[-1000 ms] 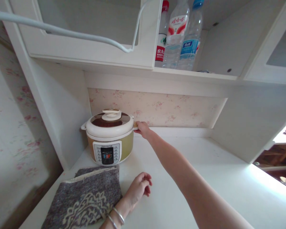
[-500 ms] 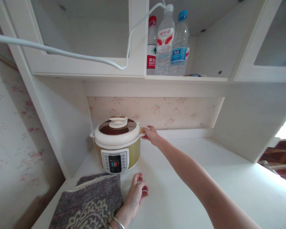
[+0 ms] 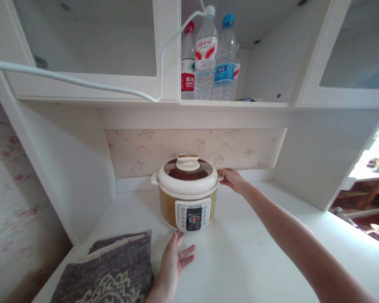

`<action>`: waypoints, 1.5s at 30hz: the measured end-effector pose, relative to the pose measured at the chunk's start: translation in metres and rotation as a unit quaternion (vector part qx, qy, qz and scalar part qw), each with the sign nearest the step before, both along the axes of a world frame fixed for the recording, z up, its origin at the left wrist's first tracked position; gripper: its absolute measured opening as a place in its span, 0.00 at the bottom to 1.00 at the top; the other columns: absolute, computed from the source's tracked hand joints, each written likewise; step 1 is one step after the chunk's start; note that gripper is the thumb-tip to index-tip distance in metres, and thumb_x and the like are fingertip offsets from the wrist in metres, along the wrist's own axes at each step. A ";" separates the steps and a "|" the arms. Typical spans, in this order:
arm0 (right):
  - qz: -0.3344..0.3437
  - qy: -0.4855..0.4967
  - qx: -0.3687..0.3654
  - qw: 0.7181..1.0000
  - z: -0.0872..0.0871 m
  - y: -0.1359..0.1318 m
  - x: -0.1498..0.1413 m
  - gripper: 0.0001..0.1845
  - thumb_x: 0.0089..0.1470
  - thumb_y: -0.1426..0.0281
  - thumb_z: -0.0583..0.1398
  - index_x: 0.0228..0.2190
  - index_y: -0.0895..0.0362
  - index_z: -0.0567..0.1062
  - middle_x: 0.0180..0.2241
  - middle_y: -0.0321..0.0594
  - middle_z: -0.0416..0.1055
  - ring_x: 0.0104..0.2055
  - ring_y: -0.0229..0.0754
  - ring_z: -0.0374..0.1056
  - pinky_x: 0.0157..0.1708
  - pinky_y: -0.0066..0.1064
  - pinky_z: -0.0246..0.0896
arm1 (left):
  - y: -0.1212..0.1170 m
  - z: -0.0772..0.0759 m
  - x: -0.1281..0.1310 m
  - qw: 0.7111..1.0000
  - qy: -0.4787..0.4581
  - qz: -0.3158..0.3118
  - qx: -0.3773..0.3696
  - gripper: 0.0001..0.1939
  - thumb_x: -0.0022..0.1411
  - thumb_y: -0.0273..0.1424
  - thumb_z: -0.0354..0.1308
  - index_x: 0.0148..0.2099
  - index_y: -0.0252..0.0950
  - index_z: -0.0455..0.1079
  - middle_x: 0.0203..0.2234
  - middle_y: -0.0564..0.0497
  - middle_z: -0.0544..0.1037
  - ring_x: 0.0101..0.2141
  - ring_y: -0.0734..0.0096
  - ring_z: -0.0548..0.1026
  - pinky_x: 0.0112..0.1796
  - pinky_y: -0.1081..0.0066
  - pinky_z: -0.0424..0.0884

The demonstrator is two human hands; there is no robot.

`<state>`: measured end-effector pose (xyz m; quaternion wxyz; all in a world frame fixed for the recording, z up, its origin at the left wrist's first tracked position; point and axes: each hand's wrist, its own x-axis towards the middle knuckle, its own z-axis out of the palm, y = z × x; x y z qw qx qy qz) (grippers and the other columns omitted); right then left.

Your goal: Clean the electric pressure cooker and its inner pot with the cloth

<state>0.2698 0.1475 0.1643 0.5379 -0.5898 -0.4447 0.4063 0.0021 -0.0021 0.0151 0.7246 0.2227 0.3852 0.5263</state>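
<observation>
An electric pressure cooker [image 3: 187,191] with a white lid, olive-yellow body and a button panel on its front stands on the white counter [image 3: 240,252]. My right hand [image 3: 233,179] reaches across the counter and is closed on the cooker's right side handle. My left hand [image 3: 174,263] lies flat and open on the counter just in front of the cooker's base, fingers spread and pointing at it, holding nothing.
A folded grey patterned cloth [image 3: 107,269] lies at the counter's front left. Three plastic water bottles [image 3: 208,54] stand on the open shelf above. A white cable [image 3: 82,82] hangs across the upper cabinet front. Cabinet walls close the counter on both sides.
The cooker has slid to the right along the counter, away from the left corner, with my right hand on its handle. My left hand has opened flat and moved toward the cooker.
</observation>
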 end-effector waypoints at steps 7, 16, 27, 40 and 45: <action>-0.099 -0.234 -0.017 0.967 0.008 -0.008 0.050 0.20 0.56 0.59 0.56 0.45 0.58 0.69 0.34 0.47 0.74 0.31 0.42 0.71 0.32 0.34 0.67 | 0.013 0.027 0.030 0.985 -0.097 -0.140 0.008 0.35 0.62 0.49 0.51 0.66 0.44 0.47 0.66 0.44 0.49 0.51 0.51 0.72 0.38 0.61 0.76; -0.032 -0.511 0.159 0.844 0.060 0.007 0.010 0.24 0.63 0.59 0.44 0.52 0.56 0.68 0.54 0.48 0.66 0.58 0.48 0.59 0.57 0.38 0.50 | 0.025 0.019 0.069 0.983 -0.092 -0.154 0.046 0.33 0.63 0.50 0.47 0.66 0.44 0.48 0.66 0.46 0.51 0.54 0.53 0.68 0.38 0.63 0.76; 0.143 -0.687 0.186 0.687 0.088 0.039 -0.045 0.33 0.62 0.48 0.40 0.60 0.52 0.58 0.58 0.48 0.62 0.57 0.52 0.59 0.56 0.41 0.50 | 0.023 -0.001 0.067 0.989 -0.041 -0.137 0.032 0.38 0.62 0.47 0.52 0.69 0.46 0.41 0.68 0.46 0.44 0.50 0.55 0.72 0.40 0.63 0.75; 0.072 -0.712 0.092 0.692 0.093 0.045 -0.065 0.34 0.59 0.44 0.40 0.53 0.49 0.67 0.46 0.54 0.69 0.46 0.58 0.67 0.43 0.47 0.59 | 0.023 -0.011 0.067 0.986 -0.035 -0.157 0.052 0.38 0.61 0.41 0.57 0.68 0.44 0.46 0.68 0.48 0.42 0.50 0.57 0.73 0.46 0.63 0.71; 0.058 -0.701 0.087 0.705 0.099 0.049 -0.063 0.33 0.58 0.43 0.42 0.52 0.48 0.69 0.46 0.52 0.70 0.45 0.53 0.67 0.43 0.42 0.59 | 0.026 -0.016 0.068 0.985 -0.032 -0.163 0.050 0.40 0.61 0.42 0.57 0.69 0.42 0.44 0.68 0.47 0.43 0.49 0.57 0.73 0.45 0.64 0.71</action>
